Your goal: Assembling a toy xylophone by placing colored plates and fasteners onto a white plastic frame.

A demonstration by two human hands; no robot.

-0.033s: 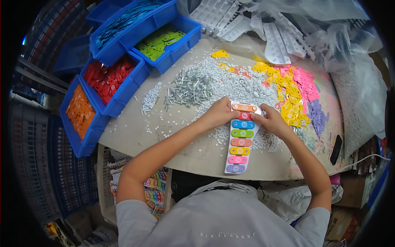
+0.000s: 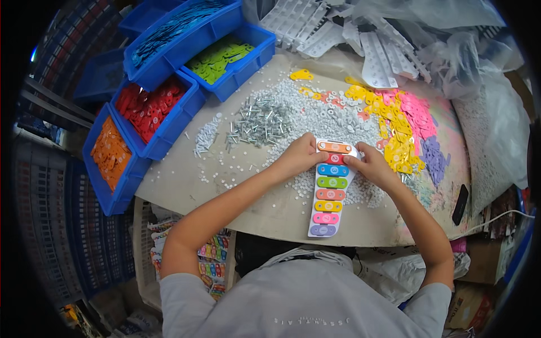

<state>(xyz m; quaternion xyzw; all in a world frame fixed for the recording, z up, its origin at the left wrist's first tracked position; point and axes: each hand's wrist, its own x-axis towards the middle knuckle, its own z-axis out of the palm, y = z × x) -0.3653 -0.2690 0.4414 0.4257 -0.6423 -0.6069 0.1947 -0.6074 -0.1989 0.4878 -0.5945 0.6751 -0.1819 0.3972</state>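
Note:
A long white plastic strip slants over the near part of the table. Rounded plastic tabs cross it in a column: orange at the far end, then red, blue, green, salmon, yellow, pink and purple nearest me. My left hand grips its left edge by the red tab, thumb on that tab. From the right, my right hand pinches the opposite edge, its thumb also at the red tab. Small white caps lie loose just beyond the strip, partly hidden under it and my hands.
Silvery metal pins lie heaped left of centre. Blue bins at left hold orange tabs, red tabs, green tabs and blue pieces. Yellow tabs, pink tabs and purple tabs are piled right. White strips stack behind.

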